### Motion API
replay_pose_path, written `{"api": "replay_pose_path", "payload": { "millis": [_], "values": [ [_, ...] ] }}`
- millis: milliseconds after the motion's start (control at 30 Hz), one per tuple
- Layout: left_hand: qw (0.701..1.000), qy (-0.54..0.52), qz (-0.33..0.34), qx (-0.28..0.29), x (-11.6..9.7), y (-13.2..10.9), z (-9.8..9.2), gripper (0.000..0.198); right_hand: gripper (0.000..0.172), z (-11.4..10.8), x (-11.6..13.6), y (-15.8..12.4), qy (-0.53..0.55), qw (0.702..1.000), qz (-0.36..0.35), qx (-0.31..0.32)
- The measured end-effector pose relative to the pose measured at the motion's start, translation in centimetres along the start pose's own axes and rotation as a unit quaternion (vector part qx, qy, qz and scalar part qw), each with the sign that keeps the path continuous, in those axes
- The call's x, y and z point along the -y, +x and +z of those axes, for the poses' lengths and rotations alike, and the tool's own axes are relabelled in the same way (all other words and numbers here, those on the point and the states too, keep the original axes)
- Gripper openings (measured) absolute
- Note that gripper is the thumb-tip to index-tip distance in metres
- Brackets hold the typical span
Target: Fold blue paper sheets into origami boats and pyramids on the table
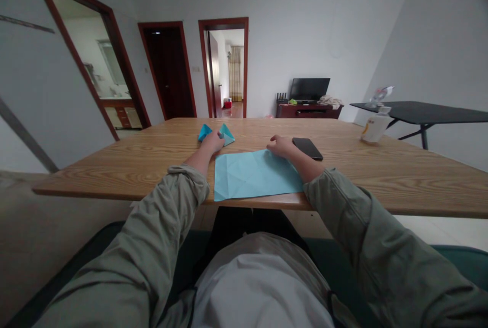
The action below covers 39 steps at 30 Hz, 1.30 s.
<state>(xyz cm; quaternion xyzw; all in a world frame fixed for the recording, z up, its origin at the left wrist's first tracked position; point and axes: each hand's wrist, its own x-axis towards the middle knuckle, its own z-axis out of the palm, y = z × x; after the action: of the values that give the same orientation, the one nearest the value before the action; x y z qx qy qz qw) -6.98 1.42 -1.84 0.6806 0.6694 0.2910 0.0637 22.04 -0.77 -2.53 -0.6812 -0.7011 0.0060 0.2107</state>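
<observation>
A creased light blue sheet of paper (253,175) lies on the wooden table in front of me, its near edge close to the table's edge. Just beyond its far left corner stands a folded blue paper piece (227,135) with pointed flaps. My left hand (212,143) is closed on the middle of this piece, between its flaps. At the far edge of the sheet, my right hand (280,146) has its fingers curled in and closed on the paper, though the fingertips are partly hidden.
A dark phone (307,148) lies right beside my right hand. Farther right on the wooden table (133,170) stands a white bottle (375,125). A black folding table (423,110) is beyond it. A television (309,89) sits on a cabinet by the wall.
</observation>
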Motion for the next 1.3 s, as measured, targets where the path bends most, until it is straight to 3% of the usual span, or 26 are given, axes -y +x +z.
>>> {"api": "replay_pose_path", "payload": {
  "millis": [133, 267, 333, 433, 600, 767, 833, 900, 1033, 1133, 1300],
  "values": [
    [0.999, -0.011, -0.004, -0.034, -0.3, 0.0, -0.3, 0.059, 0.050, -0.3, 0.3, -0.4, -0.002, 1.000, -0.007, 0.011],
    [0.994, -0.062, 0.072, -0.062, -2.0, -0.6, -0.6, 0.047, 0.040, -1.1, 0.9, -1.2, -0.002, 0.998, -0.016, 0.055],
    [0.985, -0.087, 0.150, -0.004, -2.8, -1.2, -0.5, 0.040, 0.032, -1.4, 1.3, -1.5, -0.003, 0.995, -0.049, 0.090],
    [0.960, -0.117, 0.213, 0.138, -3.8, -2.2, 0.0, 0.046, 0.027, -1.7, 1.5, -1.8, 0.005, 0.990, -0.087, 0.107],
    [0.929, -0.171, 0.209, 0.252, -4.5, -3.1, 0.2, 0.060, 0.021, -1.9, 1.5, -1.6, 0.047, 0.990, -0.124, 0.056],
    [0.897, -0.193, 0.196, 0.345, -4.3, -3.2, 0.1, 0.057, 0.018, -1.7, 1.3, -1.3, 0.083, 0.985, -0.152, 0.010],
    [0.898, -0.194, 0.207, 0.338, -4.1, -3.0, 0.3, 0.046, 0.017, -1.6, 1.1, -1.2, 0.094, 0.984, -0.154, -0.001],
    [0.915, -0.184, 0.210, 0.291, -3.8, -2.5, 0.5, 0.041, 0.015, -1.6, 1.0, -1.1, 0.106, 0.981, -0.160, -0.017],
    [0.945, -0.165, 0.205, 0.196, -3.5, -1.8, 0.8, 0.050, 0.016, -1.8, 1.0, -1.1, 0.139, 0.970, -0.186, -0.073],
    [0.943, -0.169, 0.213, 0.191, -3.5, -1.7, 0.8, 0.050, 0.018, -2.0, 1.2, -1.3, 0.167, 0.958, -0.203, -0.116],
    [0.945, -0.118, 0.247, 0.180, -3.3, -1.5, 0.7, 0.027, 0.019, -2.2, 1.2, -1.1, 0.173, 0.952, -0.190, -0.167]
  ]
}}
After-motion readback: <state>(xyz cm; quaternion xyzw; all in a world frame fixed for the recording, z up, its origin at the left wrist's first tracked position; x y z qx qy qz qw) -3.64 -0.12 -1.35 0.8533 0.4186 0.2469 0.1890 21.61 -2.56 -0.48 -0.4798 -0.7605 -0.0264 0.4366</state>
